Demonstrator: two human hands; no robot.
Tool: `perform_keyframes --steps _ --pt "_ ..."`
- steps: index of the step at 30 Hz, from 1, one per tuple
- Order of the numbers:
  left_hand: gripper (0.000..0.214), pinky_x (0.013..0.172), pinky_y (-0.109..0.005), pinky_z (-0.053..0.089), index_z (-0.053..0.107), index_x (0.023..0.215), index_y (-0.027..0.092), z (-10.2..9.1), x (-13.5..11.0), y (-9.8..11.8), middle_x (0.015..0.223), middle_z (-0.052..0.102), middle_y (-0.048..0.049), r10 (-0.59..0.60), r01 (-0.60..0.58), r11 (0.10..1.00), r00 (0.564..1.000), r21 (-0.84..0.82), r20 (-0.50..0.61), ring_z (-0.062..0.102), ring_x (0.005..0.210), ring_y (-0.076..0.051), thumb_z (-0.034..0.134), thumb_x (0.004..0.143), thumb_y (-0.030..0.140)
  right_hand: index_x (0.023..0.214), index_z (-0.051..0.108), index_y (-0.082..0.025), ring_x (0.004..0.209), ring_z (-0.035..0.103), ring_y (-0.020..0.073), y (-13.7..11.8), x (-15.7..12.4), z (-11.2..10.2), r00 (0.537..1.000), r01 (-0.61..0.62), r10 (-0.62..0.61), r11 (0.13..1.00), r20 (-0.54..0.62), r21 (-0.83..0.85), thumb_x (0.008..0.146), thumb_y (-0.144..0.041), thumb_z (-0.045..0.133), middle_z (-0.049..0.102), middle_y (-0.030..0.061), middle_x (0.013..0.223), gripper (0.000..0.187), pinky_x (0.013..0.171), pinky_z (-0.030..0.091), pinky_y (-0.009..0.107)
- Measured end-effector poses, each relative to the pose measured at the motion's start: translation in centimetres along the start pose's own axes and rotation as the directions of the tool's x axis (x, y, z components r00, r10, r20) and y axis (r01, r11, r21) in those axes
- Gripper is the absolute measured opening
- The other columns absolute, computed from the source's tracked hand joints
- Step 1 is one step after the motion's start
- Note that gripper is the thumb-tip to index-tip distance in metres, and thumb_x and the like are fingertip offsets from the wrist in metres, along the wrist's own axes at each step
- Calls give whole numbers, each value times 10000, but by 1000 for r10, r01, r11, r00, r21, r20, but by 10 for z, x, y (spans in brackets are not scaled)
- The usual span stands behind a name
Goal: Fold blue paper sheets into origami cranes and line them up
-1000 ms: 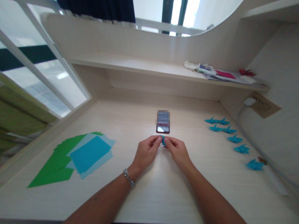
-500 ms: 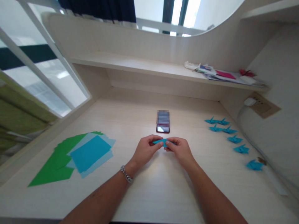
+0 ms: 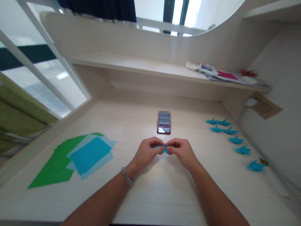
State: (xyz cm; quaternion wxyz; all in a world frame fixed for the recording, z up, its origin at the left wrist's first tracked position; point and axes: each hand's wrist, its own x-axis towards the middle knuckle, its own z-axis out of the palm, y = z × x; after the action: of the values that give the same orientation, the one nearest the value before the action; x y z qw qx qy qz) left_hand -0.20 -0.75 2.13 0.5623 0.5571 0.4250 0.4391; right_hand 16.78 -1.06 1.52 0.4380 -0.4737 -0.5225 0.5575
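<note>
A small folded blue paper piece (image 3: 164,148) is pinched between both of my hands just above the pale wooden desk (image 3: 150,188). My left hand (image 3: 147,153), with a metal bracelet at the wrist, grips its left end with closed fingers. My right hand (image 3: 181,151) grips its right end, thumb and fingers pressed together. Most of the paper is hidden by my fingertips. A phone (image 3: 164,122) lies on the desk just beyond my hands.
A fan of green and blue paper sheets (image 3: 77,157) lies at the left. Several finished blue paper cranes (image 3: 231,138) sit in a line at the right. A shelf (image 3: 145,67) above holds papers (image 3: 223,75). A wall socket and cable (image 3: 255,105) are at far right.
The blue paper turned from upright between my fingertips to lying sideways, and my hands have closed in over it, dropping slightly toward me.
</note>
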Motion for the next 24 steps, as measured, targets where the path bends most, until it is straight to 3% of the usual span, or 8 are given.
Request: perform_keyframes --steps 5,9,14,24 --pt "60 563 -224 454 674 704 133 1 -1 4 578 626 3 1 -1 999 1000 -52 -7 558 560 -111 641 673 94 739 731 -159 562 610 134 -3 -2 1 1000 -14 15 997 -8 80 611 -213 762 690 28 635 142 552 498 257" --pt "50 595 -229 464 680 723 138 0 -1 2 640 650 -9 42 -41 999 999 16 -7 576 606 -118 648 698 108 801 732 -166 601 617 141 -2 -2 0 999 -27 24 995 30 98 670 -295 742 696 34 689 184 569 502 266" --pt "62 682 -262 498 680 769 141 -2 -2 -2 753 686 -40 109 -109 988 994 113 4 619 701 -146 687 727 186 825 740 -161 631 593 140 -2 -1 -2 998 24 -21 998 53 -51 705 -312 715 693 42 715 194 587 478 265" --pt "110 672 -273 529 699 827 124 -2 -3 0 774 709 -65 45 -45 996 999 75 7 648 696 -159 678 742 191 820 748 -174 631 605 151 -2 -1 -4 996 94 -93 974 16 -204 718 -263 684 710 41 714 150 596 465 263"
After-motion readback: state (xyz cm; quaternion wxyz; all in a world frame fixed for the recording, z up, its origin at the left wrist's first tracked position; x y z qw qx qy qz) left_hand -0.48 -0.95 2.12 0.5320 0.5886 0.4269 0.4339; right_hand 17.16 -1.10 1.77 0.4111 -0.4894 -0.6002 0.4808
